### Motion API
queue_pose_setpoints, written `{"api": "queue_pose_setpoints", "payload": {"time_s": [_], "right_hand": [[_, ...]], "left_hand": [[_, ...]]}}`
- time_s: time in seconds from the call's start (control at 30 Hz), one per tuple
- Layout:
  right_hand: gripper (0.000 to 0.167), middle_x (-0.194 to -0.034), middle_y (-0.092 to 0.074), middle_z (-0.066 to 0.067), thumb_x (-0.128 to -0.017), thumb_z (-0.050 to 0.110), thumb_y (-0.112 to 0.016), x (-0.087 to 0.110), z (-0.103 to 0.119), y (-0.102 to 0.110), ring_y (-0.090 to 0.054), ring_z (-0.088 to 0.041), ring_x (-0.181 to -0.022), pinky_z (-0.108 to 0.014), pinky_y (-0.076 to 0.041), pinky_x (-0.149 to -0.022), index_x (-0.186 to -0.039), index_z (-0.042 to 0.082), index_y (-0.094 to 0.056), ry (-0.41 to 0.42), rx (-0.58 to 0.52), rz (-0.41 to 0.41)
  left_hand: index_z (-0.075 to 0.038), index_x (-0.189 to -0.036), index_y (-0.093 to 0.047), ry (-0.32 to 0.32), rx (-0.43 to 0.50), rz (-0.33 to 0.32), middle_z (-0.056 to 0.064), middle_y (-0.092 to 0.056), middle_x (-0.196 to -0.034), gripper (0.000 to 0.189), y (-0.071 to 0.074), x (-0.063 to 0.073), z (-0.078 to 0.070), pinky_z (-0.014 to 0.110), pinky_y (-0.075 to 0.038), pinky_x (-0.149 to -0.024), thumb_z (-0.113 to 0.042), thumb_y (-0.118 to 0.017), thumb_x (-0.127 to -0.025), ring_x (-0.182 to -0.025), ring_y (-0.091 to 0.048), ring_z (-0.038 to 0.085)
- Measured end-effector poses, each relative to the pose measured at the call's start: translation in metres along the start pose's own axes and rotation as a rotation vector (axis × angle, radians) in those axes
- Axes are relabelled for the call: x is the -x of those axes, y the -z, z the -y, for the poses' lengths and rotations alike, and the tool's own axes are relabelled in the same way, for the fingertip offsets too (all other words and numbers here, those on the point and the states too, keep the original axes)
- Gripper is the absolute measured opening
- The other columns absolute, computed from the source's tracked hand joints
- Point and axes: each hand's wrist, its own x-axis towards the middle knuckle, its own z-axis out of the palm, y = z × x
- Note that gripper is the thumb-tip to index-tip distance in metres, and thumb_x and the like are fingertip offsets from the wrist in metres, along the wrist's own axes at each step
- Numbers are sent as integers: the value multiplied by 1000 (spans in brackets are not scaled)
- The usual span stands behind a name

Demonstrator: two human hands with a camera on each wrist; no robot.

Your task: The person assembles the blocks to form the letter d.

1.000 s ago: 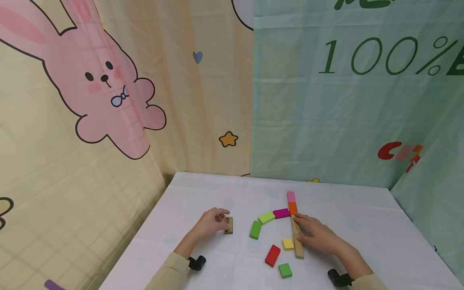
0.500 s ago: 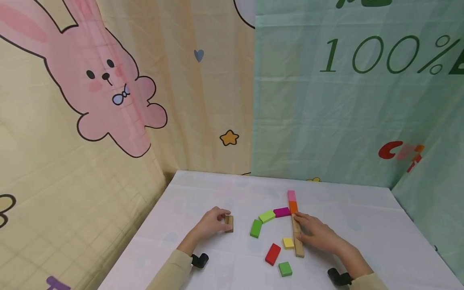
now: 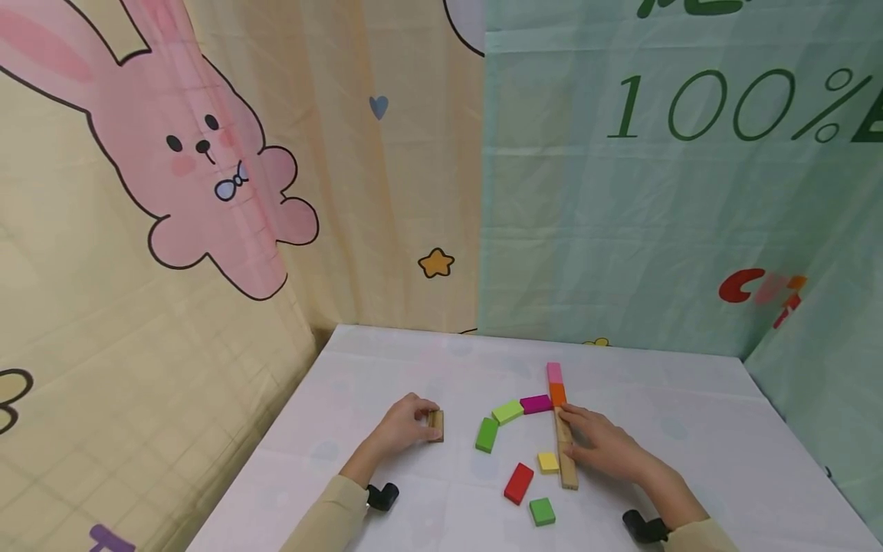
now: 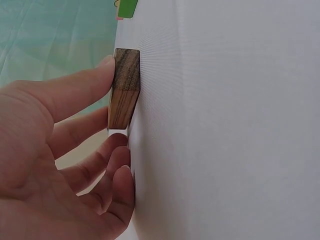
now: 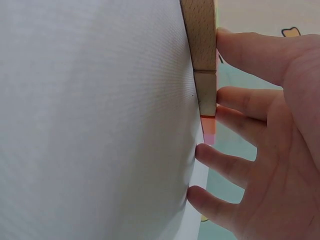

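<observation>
In the head view, my left hand (image 3: 400, 426) is at a small dark-brown wooden block (image 3: 436, 426) lying left of the other blocks. Thumb and index finger hold it near its two ends; the left wrist view shows the striped block (image 4: 125, 87) close against the white cloth, the other fingers curled below it. My right hand (image 3: 610, 452) lies beside a straight row of blocks, its thumb and fingertips touching the pale wooden blocks (image 3: 567, 468). Beyond these, the row continues with an orange block (image 3: 558, 395) and a pink block (image 3: 554, 373).
A magenta block (image 3: 535, 404), a lime block (image 3: 507, 412) and a green block (image 3: 486, 435) curve left from the row. Nearer lie a yellow block (image 3: 548, 463), a red block (image 3: 519, 484) and a green square block (image 3: 542, 511). Curtains stand behind the white table (image 3: 393, 353).
My left index finger has come down onto the dark-brown block, where it was raised a second ago. My right hand and the other blocks stay in place; the head view shifts slightly.
</observation>
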Motion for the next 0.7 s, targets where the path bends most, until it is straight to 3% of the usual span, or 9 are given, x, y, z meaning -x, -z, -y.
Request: {"api": "queue_pose_setpoints", "payload": {"time_s": [0.7], "right_hand": [[74, -157, -40, -10, -91, 46, -72, 0, 3, 2, -36, -41, -140, -70, -34, -102, -151, 10, -47, -16, -3, 7]], "left_hand": [[-21, -118, -68, 15, 50, -112, 4, -63, -108, 43, -9, 12, -7, 45, -48, -83, -19, -87, -80, -100, -57, 23]]}}
